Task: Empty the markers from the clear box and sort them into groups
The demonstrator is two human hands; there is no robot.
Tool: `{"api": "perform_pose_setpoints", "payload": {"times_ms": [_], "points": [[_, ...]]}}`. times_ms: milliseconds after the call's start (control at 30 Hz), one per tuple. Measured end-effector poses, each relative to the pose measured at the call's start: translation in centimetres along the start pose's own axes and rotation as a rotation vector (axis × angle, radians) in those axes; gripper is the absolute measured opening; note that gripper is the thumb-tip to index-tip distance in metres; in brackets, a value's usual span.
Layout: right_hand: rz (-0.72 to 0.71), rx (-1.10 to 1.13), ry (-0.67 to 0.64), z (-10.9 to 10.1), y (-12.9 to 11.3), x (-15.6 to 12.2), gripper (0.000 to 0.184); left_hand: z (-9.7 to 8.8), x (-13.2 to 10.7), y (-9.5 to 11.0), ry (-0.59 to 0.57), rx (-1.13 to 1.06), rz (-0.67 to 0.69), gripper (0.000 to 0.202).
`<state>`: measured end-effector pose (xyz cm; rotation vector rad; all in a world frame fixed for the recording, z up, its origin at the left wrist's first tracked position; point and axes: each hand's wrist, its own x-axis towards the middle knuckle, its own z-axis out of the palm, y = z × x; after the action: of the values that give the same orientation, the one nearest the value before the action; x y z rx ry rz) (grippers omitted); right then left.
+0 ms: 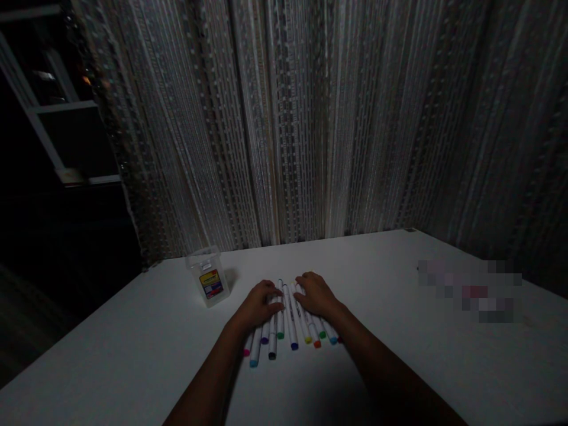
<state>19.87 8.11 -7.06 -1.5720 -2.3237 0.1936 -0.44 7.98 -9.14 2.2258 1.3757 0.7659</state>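
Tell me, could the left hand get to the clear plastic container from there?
Probably yes: the clear plastic container stands to the left of the left hand, with nothing visible between them, though that hand is at the white markers.

Smooth plastic markers point(291, 325), clear plastic tub point(209, 283), matt tabletop point(377, 266).

The left hand point(261, 303) and right hand point(317, 294) cover parts of several markers point(290, 322). Small print on the label point(210, 283) cannot be read. A blurred patch point(470, 291) hides what lies at right. The bottom edge cuts both forearms point(208, 367).
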Motion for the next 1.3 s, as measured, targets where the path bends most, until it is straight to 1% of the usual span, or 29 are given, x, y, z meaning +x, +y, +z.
{"api": "perform_pose_setpoints", "payload": {"times_ms": [133,167,233,333,433,567,700,833,967,1133,1300], "points": [[0.027,-0.018,0.034,-0.1,0.3,0.1,0.043,0.3,-0.3,0.0,0.052,-0.017,-0.044,0.051],[0.037,-0.026,0.029,-0.1,0.4,0.1,0.043,0.4,-0.4,0.0,0.044,-0.01,-0.054,0.054],[0.05,-0.037,0.006,-0.2,0.4,0.1,0.043,0.4,-0.6,-0.1,-0.007,0.025,-0.057,0.057],[0.053,-0.029,-0.012,-0.2,0.4,0.0,0.042,0.3,-0.7,0.1,-0.08,0.097,-0.05,0.055],[0.059,-0.004,0.011,-0.2,0.5,0.0,0.041,0.1,-0.6,0.3,-0.092,0.125,-0.074,0.055],[0.104,0.014,0.064,-0.5,0.9,0.1,0.042,0.0,-0.4,0.3,-0.031,0.106,-0.095,0.053],[0.181,0.005,0.047,-0.8,1.4,0.1,0.042,0.1,-0.3,-0.3,0.038,0.068,-0.082,0.053],[0.205,-0.04,0.055,-0.9,1.8,0.1,0.039,0.2,-0.2,-1.1,0.05,0.053,-0.054,0.053],[0.254,-0.061,0.047,-1.1,1.9,0.2,0.035,0.2,-0.2,-1.4,0.05,0.044,-0.04,0.053],[0.314,-0.086,0.037,-1.7,2.0,0.1,0.028,0.0,-0.3,-1.1,0.072,0.009,-0.017,0.052],[0.327,-0.098,0.034,-2.2,2.1,-0.2,0.027,-0.1,-0.3,-0.7,0.068,0.003,-0.051,0.054]]}}
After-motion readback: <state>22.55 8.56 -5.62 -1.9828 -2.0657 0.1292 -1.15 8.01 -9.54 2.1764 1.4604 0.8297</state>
